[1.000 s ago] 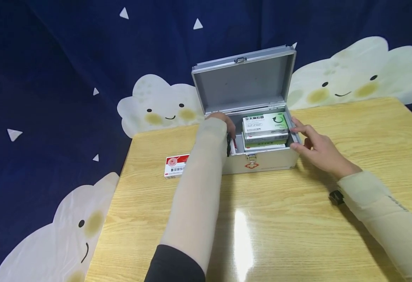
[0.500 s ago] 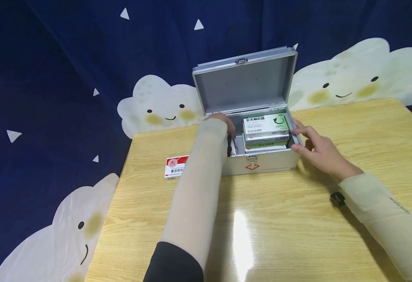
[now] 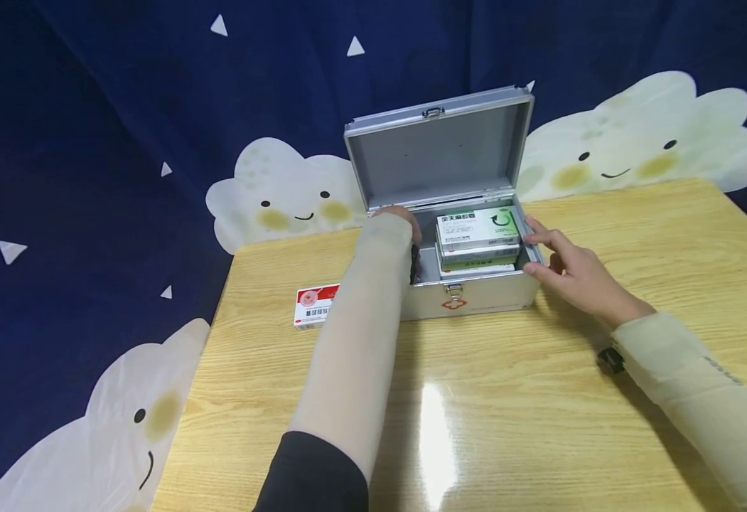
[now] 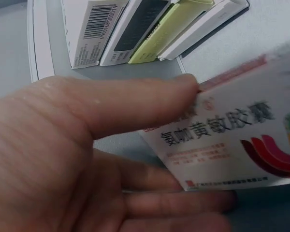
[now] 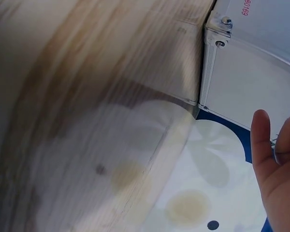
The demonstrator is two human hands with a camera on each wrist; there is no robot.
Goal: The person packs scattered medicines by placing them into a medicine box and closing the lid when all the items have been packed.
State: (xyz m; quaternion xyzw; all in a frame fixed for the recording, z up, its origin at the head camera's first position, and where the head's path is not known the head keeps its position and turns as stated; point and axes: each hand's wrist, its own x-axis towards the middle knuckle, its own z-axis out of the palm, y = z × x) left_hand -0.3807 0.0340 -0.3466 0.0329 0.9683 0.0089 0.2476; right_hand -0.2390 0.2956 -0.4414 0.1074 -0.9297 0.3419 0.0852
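Observation:
An aluminium first-aid case [image 3: 475, 295] stands on the table with its lid [image 3: 437, 156] raised. My left hand [image 3: 404, 214] reaches into its left part, mostly hidden by the sleeve in the head view. In the left wrist view, that hand pinches a white medicine box [image 4: 217, 145] with red trim between thumb and fingers, the box tilted. Several stacked medicine boxes [image 3: 477, 227], white and green, fill the right part of the case. My right hand [image 3: 574, 270] rests its fingertips on the case's right rim, fingers slightly bent.
Another red-and-white medicine box [image 3: 313, 306] lies on the wooden table [image 3: 507, 398] left of the case, partly covered by the left sleeve [image 3: 354, 355]. Behind the table hangs a dark blue cloth [image 3: 283, 71] with clouds and triangles.
My left hand has sunk slightly within the case, and the white and red box edge beside it has dropped from sight in the head view. The right hand stays at the rim.

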